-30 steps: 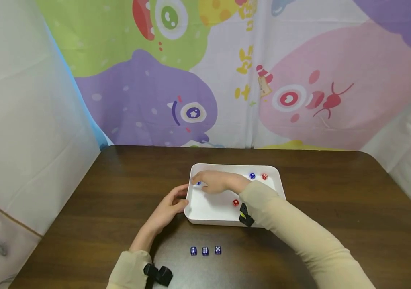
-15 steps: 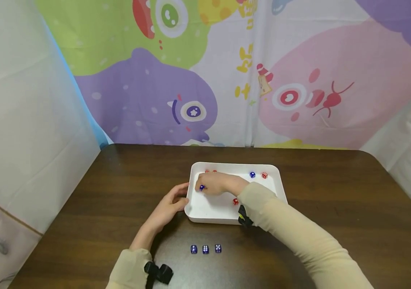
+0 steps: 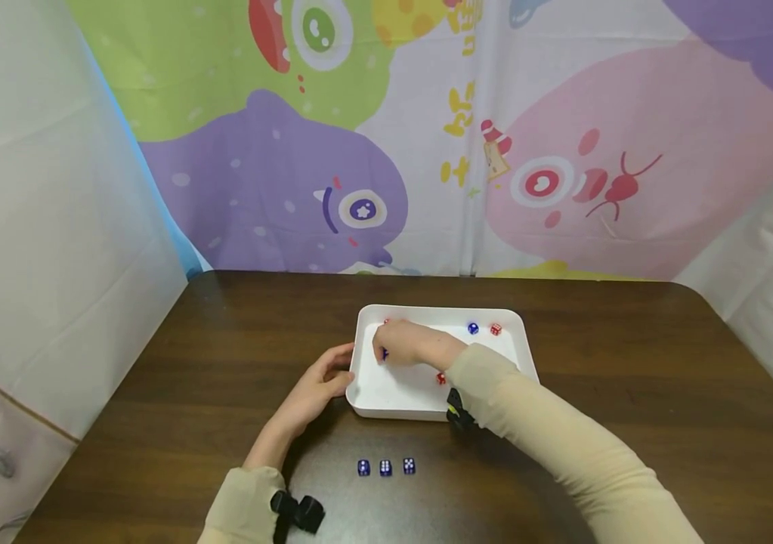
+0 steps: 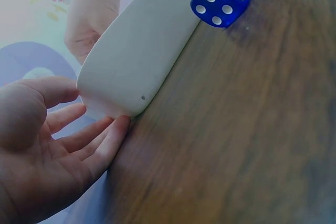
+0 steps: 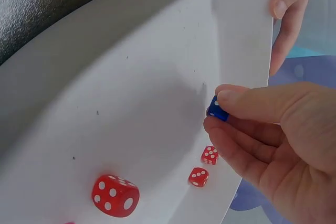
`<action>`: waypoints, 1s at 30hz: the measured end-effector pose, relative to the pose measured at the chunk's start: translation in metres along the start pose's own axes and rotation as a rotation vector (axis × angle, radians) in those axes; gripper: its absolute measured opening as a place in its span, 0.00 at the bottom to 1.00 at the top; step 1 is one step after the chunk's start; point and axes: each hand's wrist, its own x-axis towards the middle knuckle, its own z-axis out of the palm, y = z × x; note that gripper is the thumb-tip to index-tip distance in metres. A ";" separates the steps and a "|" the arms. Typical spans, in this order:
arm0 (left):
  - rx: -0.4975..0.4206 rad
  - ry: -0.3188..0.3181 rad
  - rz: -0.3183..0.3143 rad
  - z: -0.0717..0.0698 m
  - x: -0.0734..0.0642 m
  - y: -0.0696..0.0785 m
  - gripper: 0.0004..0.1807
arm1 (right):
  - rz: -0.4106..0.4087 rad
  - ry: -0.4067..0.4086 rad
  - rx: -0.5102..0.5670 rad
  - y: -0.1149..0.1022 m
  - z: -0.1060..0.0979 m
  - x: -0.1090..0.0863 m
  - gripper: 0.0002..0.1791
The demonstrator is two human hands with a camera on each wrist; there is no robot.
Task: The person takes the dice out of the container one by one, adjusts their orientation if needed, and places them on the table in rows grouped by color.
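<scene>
In the right wrist view my right hand (image 5: 278,135) pinches a blue die (image 5: 217,109) between thumb and fingertips, over the left part of the white tray (image 3: 393,397). Two small-looking red dice (image 5: 199,177) lie in the tray beyond those fingers, and another red die (image 5: 115,196) sits closer to the camera. My left hand (image 3: 318,391) touches the tray's left end from outside, its fingers extended along the wall and its thumb near the rim. Before the tray, three blue dice stand in a row on the table, the middle blue die (image 3: 385,468) among them.
At the tray's back right lie a blue die (image 3: 473,328) and a red die (image 3: 496,329) side by side. The brown wooden table (image 3: 631,393) extends around the tray. A cartoon-print curtain (image 3: 332,151) hangs behind its far edge.
My right hand has taken hold of the blue die at the tray's left end and moved slightly rightward with it. My left hand has stayed at the tray's left side.
</scene>
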 end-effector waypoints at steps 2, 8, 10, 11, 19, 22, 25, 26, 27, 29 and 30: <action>0.000 0.000 0.001 0.000 0.000 0.000 0.26 | 0.007 0.014 0.022 0.000 -0.001 -0.002 0.06; 0.001 -0.003 -0.001 0.000 0.000 -0.001 0.26 | 0.018 0.022 0.060 0.000 -0.002 -0.008 0.04; 0.006 -0.004 -0.004 -0.001 0.000 -0.001 0.26 | 0.013 0.033 0.060 0.001 -0.002 -0.010 0.04; 0.009 -0.004 -0.004 -0.001 0.000 -0.002 0.26 | 0.013 0.040 0.068 0.001 -0.002 -0.011 0.03; 0.031 0.001 -0.006 -0.001 0.001 -0.002 0.26 | 0.030 0.079 0.137 -0.002 -0.004 -0.022 0.02; 0.032 0.008 -0.019 -0.001 0.001 -0.002 0.26 | 0.032 0.090 0.174 -0.004 -0.002 -0.026 0.03; 0.037 0.012 -0.024 0.000 0.001 -0.002 0.26 | 0.032 0.092 0.205 -0.006 0.002 -0.029 0.03; 0.039 0.012 -0.023 0.000 0.001 -0.002 0.26 | 0.033 0.093 0.210 -0.006 0.003 -0.030 0.03; 0.041 0.010 -0.023 0.000 0.001 -0.001 0.26 | 0.031 0.097 0.213 -0.006 0.005 -0.031 0.03; 0.043 0.008 -0.021 0.000 0.001 -0.001 0.26 | 0.025 0.109 0.215 -0.007 0.007 -0.033 0.03; 0.043 0.007 -0.021 0.001 0.001 -0.001 0.26 | 0.022 0.118 0.210 -0.008 0.007 -0.034 0.03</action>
